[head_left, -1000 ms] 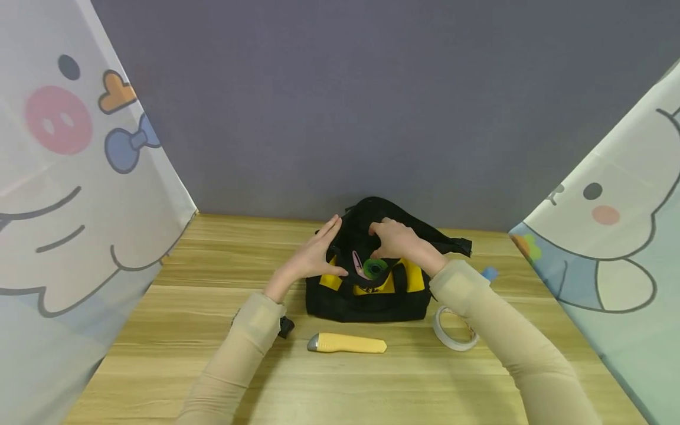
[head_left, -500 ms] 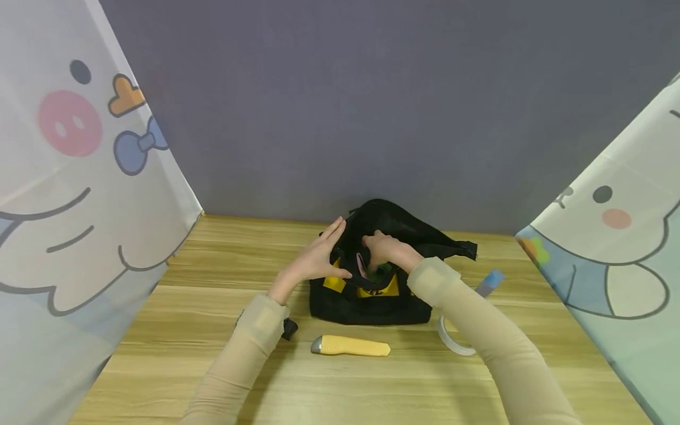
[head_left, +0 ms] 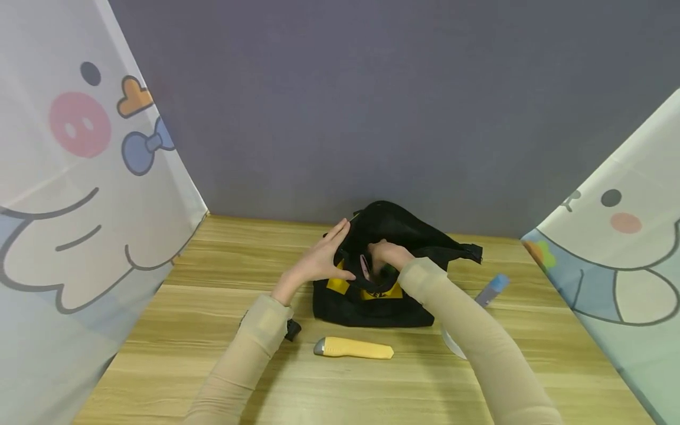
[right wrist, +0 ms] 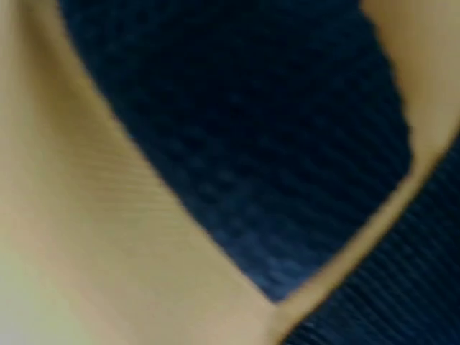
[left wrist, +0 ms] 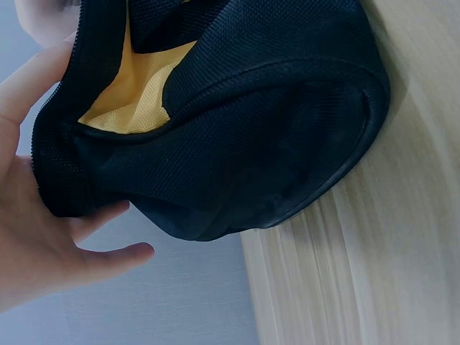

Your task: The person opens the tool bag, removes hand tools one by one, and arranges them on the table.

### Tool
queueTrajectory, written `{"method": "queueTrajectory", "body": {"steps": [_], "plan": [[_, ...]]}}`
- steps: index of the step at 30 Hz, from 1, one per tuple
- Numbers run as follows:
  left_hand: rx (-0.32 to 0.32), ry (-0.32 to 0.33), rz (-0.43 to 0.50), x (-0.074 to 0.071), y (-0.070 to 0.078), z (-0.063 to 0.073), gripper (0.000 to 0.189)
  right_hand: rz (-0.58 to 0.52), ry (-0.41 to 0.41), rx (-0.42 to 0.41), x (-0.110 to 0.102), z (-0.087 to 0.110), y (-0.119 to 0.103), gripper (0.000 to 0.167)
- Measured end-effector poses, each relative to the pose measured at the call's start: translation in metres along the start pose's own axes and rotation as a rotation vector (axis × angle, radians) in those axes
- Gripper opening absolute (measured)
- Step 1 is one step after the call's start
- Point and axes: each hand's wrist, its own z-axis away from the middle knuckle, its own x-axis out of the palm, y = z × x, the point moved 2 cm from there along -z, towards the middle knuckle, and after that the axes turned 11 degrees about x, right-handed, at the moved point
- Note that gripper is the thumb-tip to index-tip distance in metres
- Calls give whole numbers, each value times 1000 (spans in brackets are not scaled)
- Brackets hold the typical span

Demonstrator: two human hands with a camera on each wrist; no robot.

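Note:
A black and yellow zip bag stands upright near the back wall with its mouth spread. My left hand rests at the left of the mouth, thumb toward the front and straight fingers spread toward the back rim. In the left wrist view the hand touches the zipper edge. My right hand reaches down into the bag; its fingertips are hidden. Beside it a pink item shows inside, and a dark green patch of a roll lies under the hand. The right wrist view is blurred dark mesh fabric.
A yellow utility knife lies in front of the bag. Beneath the right forearm, a white tape roll is partly covered. A blue-capped stick lies to the right. A black object sits by the left sleeve. A grey wall rises behind.
My right hand has gone lower and deeper into the bag, covering most of the green roll. My left hand keeps its place at the rim. The view has shifted slightly.

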Motion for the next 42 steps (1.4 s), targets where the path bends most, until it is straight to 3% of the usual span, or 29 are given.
{"method": "queueTrajectory", "body": {"steps": [5, 11, 23, 34, 42], "plan": [[0, 1, -5, 2, 0, -2, 119, -30, -24, 25, 8, -7, 6, 89], [10, 9, -8, 3, -1, -2, 119, -37, -21, 44, 15, -13, 5, 83], [18, 13, 3, 4, 0, -3, 118, -70, -24, 96, 20, -4, 0, 80], [21, 17, 6, 5, 0, -2, 117, -105, -51, 59, 20, -8, 4, 75], [21, 17, 4, 4, 0, -2, 117, 45, -79, 75, 18, -17, 3, 66]]}}
